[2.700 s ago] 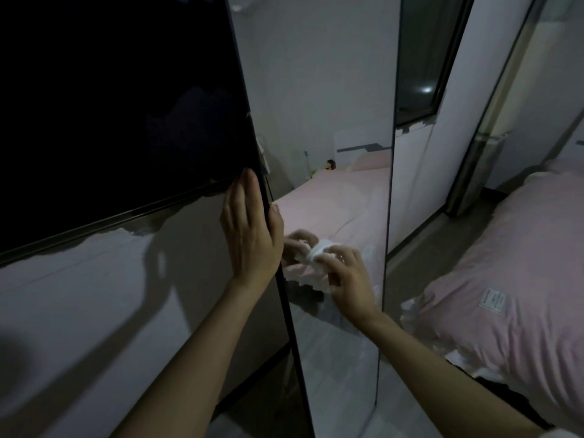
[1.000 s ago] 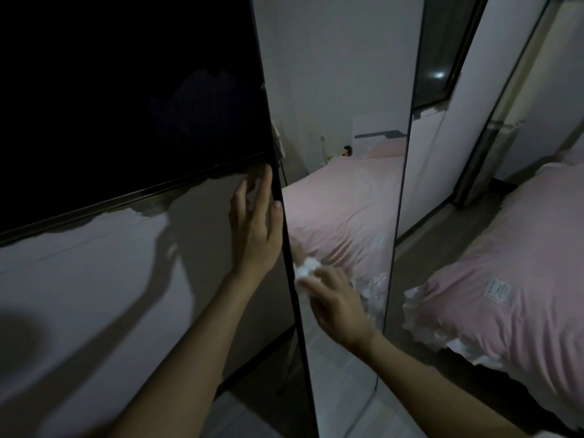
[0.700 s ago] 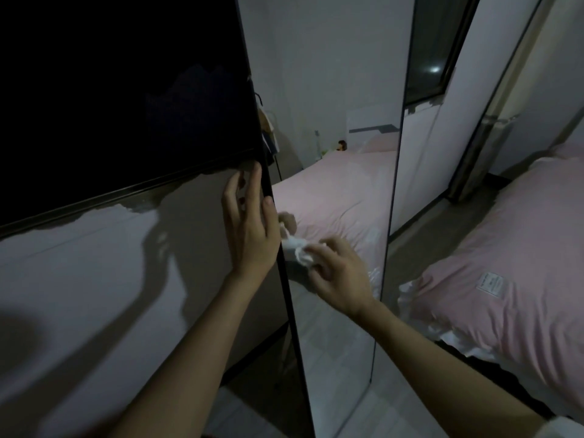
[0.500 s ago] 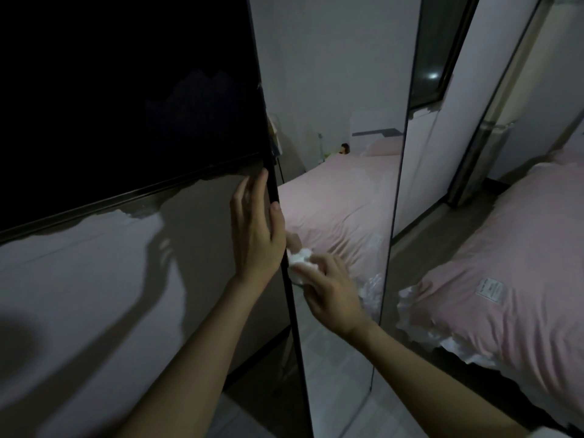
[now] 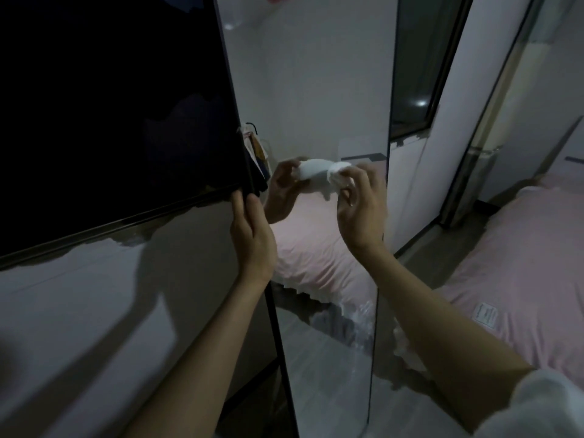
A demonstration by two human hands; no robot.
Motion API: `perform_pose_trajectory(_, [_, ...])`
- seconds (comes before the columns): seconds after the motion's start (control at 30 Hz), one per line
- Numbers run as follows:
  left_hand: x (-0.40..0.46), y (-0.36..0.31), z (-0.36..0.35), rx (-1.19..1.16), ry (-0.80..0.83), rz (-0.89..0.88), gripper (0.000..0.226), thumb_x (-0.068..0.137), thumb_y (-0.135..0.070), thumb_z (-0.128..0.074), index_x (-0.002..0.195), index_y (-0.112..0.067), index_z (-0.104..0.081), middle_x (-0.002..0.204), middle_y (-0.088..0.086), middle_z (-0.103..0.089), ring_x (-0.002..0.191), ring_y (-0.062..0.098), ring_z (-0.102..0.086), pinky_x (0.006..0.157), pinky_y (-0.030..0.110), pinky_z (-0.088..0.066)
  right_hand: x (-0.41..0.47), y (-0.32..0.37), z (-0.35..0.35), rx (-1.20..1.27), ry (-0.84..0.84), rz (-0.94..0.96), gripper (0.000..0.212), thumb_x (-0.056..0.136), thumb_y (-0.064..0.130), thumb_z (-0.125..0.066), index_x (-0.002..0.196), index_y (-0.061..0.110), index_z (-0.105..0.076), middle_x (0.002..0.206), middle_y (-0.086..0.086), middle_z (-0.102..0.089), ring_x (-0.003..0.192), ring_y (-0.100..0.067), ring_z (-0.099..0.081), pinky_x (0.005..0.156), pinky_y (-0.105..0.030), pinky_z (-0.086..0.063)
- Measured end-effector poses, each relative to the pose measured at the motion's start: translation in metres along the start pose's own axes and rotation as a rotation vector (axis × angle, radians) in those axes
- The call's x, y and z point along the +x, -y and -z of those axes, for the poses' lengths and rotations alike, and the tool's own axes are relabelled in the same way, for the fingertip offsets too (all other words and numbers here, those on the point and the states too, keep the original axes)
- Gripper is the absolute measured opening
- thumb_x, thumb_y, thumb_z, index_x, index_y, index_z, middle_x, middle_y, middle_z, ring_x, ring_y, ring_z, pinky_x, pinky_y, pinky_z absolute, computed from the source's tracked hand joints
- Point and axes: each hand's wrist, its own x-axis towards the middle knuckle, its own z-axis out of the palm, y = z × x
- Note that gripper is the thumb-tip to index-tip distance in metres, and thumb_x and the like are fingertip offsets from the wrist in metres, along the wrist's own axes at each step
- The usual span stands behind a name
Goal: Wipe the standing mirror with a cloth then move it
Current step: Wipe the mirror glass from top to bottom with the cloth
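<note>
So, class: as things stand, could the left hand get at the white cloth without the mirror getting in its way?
Probably yes. The left hand grips the standing mirror at its left edge, and the cloth, pinched by the right hand, lies against the glass on the same side, with nothing between them.

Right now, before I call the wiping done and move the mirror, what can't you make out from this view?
- Mirror: top and foot, cut off by the frame edges.
- Glass cleanliness: room too dim to show smears.
- Cloth: mostly hidden inside the right hand grip.
- Left hand: fingertips lost against the dark TV corner; hold on the mirror's edge unclear.
</note>
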Motion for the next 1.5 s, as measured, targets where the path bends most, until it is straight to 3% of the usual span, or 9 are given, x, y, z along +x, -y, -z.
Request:
perform_pose_trajectory(0.07, [-0.002, 0.001, -0.003, 0.008, -0.025, 0.001, 0.037, 0.103, -0.014, -0.029, 0.137, -0.001, -0.037, 0.115, -0.016, -0.041, 0.081, -0.025, -0.037, 0.067, -0.011, -0.023, -0.002, -0.007, -0.006, -0.031, 0.049, 0.020, 0.028, 0.084, 0.004, -0.058, 0.112, 0.006, -0.058, 0.123, -0.016, -0.054, 0.114, -0.031, -0.049, 0.082, -0.010, -0.031])
perform_pose_trajectory(0.17, [-0.003, 0.003, -0.005, 0.078, -0.096, -0.071, 0.030, 0.098, -0.023, -0.031, 0.104, -0.003, -0.052, 0.075, -0.008, -0.052, 0.062, -0.015, -0.048, 0.059, -0.002, -0.032, -0.038, -0.029, -0.013, -0.075, 0.162, -0.094, 0.029, 0.084, 0.002, -0.056, 0.112, 0.008, -0.059, 0.127, -0.015, -0.053, 0.120, -0.034, -0.045, 0.094, -0.026, -0.038])
perform_pose_trajectory(0.33, [-0.001, 0.011, -0.005, 0.134, -0.178, -0.187, 0.042, 0.094, -0.037, -0.027, 0.094, -0.003, -0.051, 0.064, -0.016, -0.039, 0.056, -0.006, -0.044, 0.054, 0.009, -0.033, -0.065, -0.058, -0.006, -0.307, 0.486, -0.365, 0.030, 0.088, 0.009, -0.047, 0.117, 0.016, -0.051, 0.119, -0.009, -0.057, 0.096, -0.029, -0.056, 0.069, -0.027, -0.033])
perform_pose_trajectory(0.5, [-0.003, 0.014, -0.007, 0.212, -0.171, -0.197, 0.025, 0.097, -0.020, -0.032, 0.088, -0.002, -0.048, 0.061, -0.017, -0.036, 0.058, -0.012, -0.048, 0.054, 0.002, -0.034, -0.025, -0.043, 0.001, -0.220, 0.119, -0.220, 0.025, 0.090, 0.019, -0.054, 0.115, 0.014, -0.052, 0.112, -0.012, -0.054, 0.094, -0.025, -0.052, 0.055, -0.018, -0.027])
perform_pose_trajectory(0.63, [-0.006, 0.017, -0.008, 0.231, -0.159, -0.175, 0.028, 0.096, -0.020, -0.034, 0.103, 0.002, -0.051, 0.069, -0.019, -0.042, 0.065, -0.020, -0.048, 0.056, 0.001, -0.035, -0.014, -0.040, -0.009, -0.142, 0.094, -0.054, 0.031, 0.087, 0.013, -0.058, 0.117, 0.011, -0.052, 0.118, -0.018, -0.050, 0.097, -0.024, -0.049, 0.066, -0.016, -0.035])
perform_pose_trajectory(0.9, [-0.006, 0.012, -0.003, 0.223, -0.166, -0.221, 0.048, 0.095, -0.023, -0.032, 0.137, 0.000, -0.037, 0.106, -0.001, -0.053, 0.088, 0.006, -0.052, 0.068, 0.002, -0.032, -0.089, -0.091, -0.016, -0.173, 0.524, -0.467, 0.027, 0.090, 0.014, -0.050, 0.117, 0.014, -0.054, 0.117, -0.012, -0.053, 0.095, -0.026, -0.055, 0.079, -0.032, -0.045])
perform_pose_trajectory(1.2, [-0.008, 0.019, -0.014, 0.194, -0.144, -0.231, 0.034, 0.097, 0.000, -0.037, 0.130, 0.008, -0.041, 0.090, -0.024, -0.033, 0.077, -0.038, -0.037, 0.068, -0.009, -0.030, -0.013, -0.067, -0.012, 0.005, -0.025, -0.213, 0.023, 0.087, 0.006, -0.058, 0.109, 0.003, -0.054, 0.122, -0.020, -0.046, 0.106, -0.018, -0.047, 0.085, -0.022, -0.041])
perform_pose_trajectory(1.33, [-0.003, 0.021, -0.011, 0.192, -0.177, -0.216, 0.039, 0.097, -0.016, -0.035, 0.130, 0.004, -0.043, 0.088, -0.014, -0.049, 0.076, -0.013, -0.049, 0.066, -0.006, -0.031, -0.037, -0.079, -0.022, -0.014, 0.155, -0.228, 0.024, 0.088, 0.000, -0.051, 0.111, 0.004, -0.056, 0.128, -0.018, -0.046, 0.116, -0.018, -0.044, 0.099, -0.032, -0.039])
perform_pose_trajectory(1.5, [-0.004, 0.020, -0.006, 0.216, -0.204, -0.228, 0.039, 0.097, -0.014, -0.035, 0.129, 0.006, -0.043, 0.087, -0.008, -0.048, 0.079, -0.006, -0.044, 0.062, -0.005, -0.032, -0.095, -0.114, -0.015, -0.183, 0.465, -0.572, 0.023, 0.086, 0.001, -0.049, 0.107, 0.005, -0.059, 0.112, -0.019, -0.059, 0.100, -0.035, -0.058, 0.076, -0.033, -0.042])
